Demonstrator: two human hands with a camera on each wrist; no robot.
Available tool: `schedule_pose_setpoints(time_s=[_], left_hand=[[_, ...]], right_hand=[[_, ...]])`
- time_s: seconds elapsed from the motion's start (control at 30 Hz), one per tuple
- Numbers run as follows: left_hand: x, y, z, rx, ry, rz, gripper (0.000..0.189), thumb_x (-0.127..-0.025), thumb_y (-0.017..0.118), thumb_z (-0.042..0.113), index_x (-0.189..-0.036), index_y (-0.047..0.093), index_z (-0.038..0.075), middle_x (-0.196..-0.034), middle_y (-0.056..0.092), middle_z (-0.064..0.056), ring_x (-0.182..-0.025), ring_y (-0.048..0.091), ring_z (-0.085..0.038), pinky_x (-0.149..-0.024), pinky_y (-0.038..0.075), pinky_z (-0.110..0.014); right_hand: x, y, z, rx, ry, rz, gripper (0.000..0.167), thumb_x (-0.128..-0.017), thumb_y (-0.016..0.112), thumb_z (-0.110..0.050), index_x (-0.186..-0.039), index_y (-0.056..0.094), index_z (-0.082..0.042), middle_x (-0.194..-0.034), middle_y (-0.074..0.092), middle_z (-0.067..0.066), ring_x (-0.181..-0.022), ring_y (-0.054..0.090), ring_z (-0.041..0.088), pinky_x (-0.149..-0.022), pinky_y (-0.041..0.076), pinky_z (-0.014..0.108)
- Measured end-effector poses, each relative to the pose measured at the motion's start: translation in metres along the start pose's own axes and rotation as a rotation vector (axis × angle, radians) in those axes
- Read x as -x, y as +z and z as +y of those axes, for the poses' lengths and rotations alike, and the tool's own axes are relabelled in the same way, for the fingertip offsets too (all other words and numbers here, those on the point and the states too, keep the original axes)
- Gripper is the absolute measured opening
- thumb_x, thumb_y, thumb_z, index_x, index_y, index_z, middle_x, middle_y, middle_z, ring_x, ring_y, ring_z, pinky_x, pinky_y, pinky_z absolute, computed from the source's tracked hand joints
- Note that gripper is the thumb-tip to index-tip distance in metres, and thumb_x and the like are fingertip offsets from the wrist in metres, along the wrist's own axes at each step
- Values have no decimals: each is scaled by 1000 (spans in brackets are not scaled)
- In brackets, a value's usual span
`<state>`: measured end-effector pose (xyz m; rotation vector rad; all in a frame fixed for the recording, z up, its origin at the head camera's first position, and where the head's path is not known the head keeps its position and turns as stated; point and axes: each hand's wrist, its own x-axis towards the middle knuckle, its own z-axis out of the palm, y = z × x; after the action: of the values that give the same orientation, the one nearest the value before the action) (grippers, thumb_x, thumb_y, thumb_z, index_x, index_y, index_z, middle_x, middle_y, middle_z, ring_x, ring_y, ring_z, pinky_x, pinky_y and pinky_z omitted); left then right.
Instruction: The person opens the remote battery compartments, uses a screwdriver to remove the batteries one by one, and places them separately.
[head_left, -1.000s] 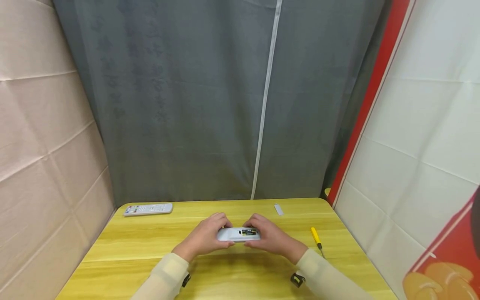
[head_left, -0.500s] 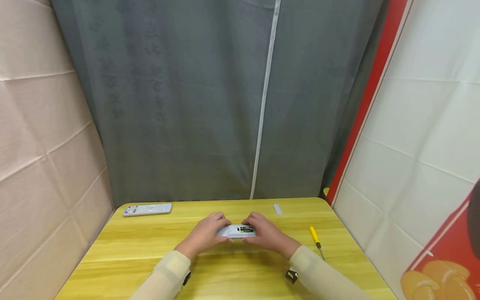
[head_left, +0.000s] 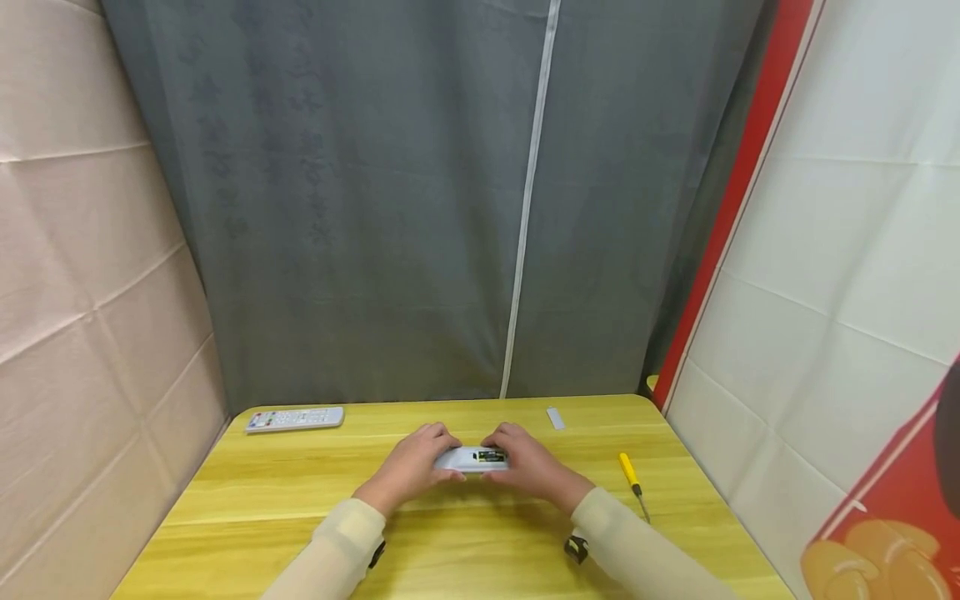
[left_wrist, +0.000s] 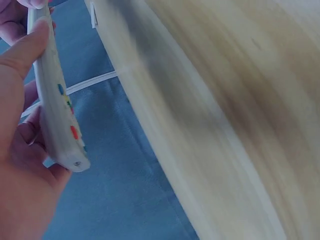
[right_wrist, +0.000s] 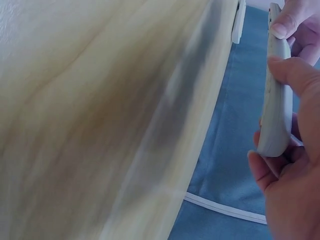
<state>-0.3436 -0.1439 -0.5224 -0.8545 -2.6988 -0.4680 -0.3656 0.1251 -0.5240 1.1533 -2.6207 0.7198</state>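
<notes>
- I see the pale grey-white, slim plastic remote control [head_left: 454,460] held level between two bare hands, above the middle of the yellow wood-grain table [head_left: 285,492].
- My head view shows its back turned up, with an uncovered rectangular battery bay [head_left: 491,457] toward the right end; what lies inside looks like dark batteries, too small for me to be sure.
- The person's left hand [head_left: 412,468] grasps the left end, thumb along the near edge and fingers round the far one; my left wrist view shows coloured rubbery-looking buttons [left_wrist: 74,132] on the underside.
- The right hand [head_left: 527,468] grips the right end the same way, its fingers beside the bay.
- I judge the remote light, rigid and a little slippery, its shell sturdy enough for a firm pinch. I would hold it by the long edges near each end, off the buttons and bay, and avoid tipping the open side down, lest anything loose drop out.
- Around it I see a small flat white plastic piece [head_left: 555,418], a yellow-handled screwdriver [head_left: 629,472] and a second white remote with coloured buttons [head_left: 296,419].
</notes>
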Motion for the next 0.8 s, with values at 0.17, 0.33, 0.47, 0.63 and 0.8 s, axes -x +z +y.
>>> schedule_pose_setpoints(time_s=[0.17, 0.33, 0.47, 0.63, 0.8], left_hand=[[-2, 7, 0, 0, -16, -32, 47, -88, 94, 45, -120, 79, 15, -111, 65, 4, -97, 59, -14, -84, 56, -36], [-4, 16, -1, -9, -39, -68, 45, -88, 95, 42, -119, 78, 14, -110, 66, 2, -98, 61, -16, -87, 57, -38], [-4, 22, -1, 7, -59, -97, 44, -88, 96, 39, -118, 78, 13, -109, 65, 2, -96, 61, -17, -86, 57, -39], [-4, 26, -1, 27, -87, -136, 44, -88, 97, 38, -118, 77, 12, -108, 64, 2, -94, 60, -16, -85, 56, -39], [-4, 29, -2, 19, -110, -164, 44, -88, 96, 40, -116, 76, 12, -106, 62, 2, -91, 59, -15, -82, 56, -38]], right_hand=[[-2, 11, 5, 79, 34, -39, 43, -91, 95, -33, -122, 77, -10, -112, 68, -3, -102, 58, 12, -89, 53, 32], [-3, 18, 5, 92, 102, -86, 43, -90, 96, -34, -121, 77, -10, -112, 68, -5, -101, 58, 12, -90, 53, 32], [-3, 22, 5, 89, 126, -114, 43, -90, 96, -33, -121, 77, -10, -111, 67, -5, -100, 56, 11, -89, 52, 31], [-4, 26, 7, 90, 121, -128, 43, -90, 96, -31, -122, 77, -8, -110, 67, -4, -99, 56, 11, -88, 52, 30], [-5, 29, 8, 93, 114, -140, 42, -90, 96, -29, -121, 77, -8, -109, 67, -3, -98, 56, 11, -87, 52, 30]])
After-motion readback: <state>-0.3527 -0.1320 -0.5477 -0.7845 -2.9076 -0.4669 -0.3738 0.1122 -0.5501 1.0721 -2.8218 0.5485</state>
